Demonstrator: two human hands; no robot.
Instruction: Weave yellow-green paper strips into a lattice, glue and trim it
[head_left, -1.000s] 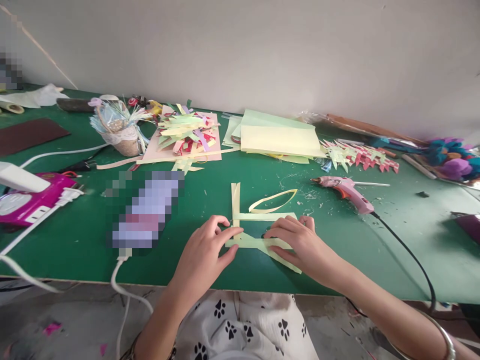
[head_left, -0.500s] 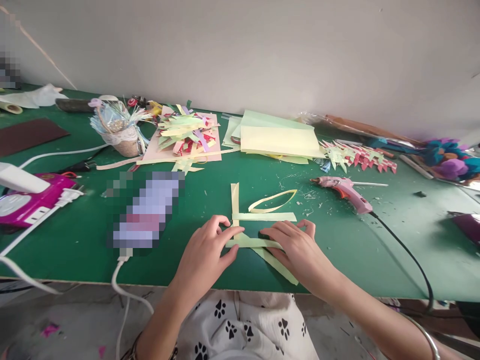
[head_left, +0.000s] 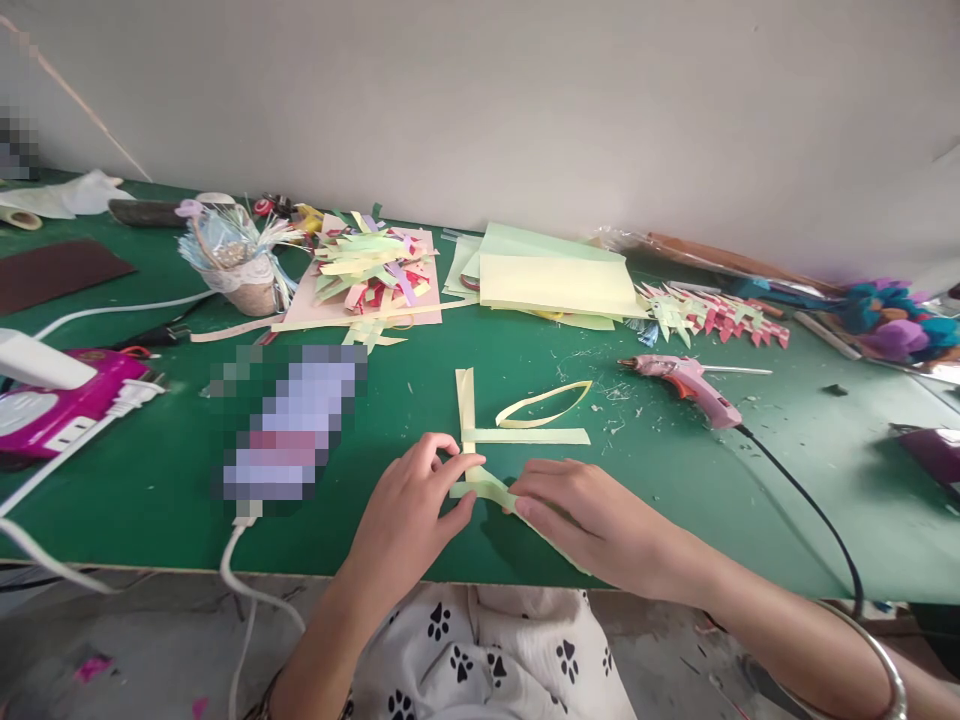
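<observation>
A pale yellow paper strip [head_left: 466, 395] stands upright from my view on the green table. One pale green strip [head_left: 532, 436] crosses it to the right. Lower down, another green strip [head_left: 491, 487] overlaps its near end and bends diagonally towards me. My left hand [head_left: 420, 505] holds the strips down at this lower joint, index fingertip on the yellow strip and thumb at the green strip's left end. With its fingers together, my right hand [head_left: 581, 510] pinches the bent green strip, hiding part of it. Beyond the hands lies a yellow paper loop [head_left: 544, 404].
A pink hot glue gun [head_left: 686, 382] with a black cord lies at right. At left are a blurred phone-like object [head_left: 292, 425] on a white cable and a magenta power strip [head_left: 56, 405]. Behind are cut strips [head_left: 367, 265], paper sheets [head_left: 555, 280] and a small decorated pot [head_left: 251, 285].
My right hand has closed its fingers on the lower green strip and drawn it towards me, so it now bends diagonally. My left hand has stayed at the joint.
</observation>
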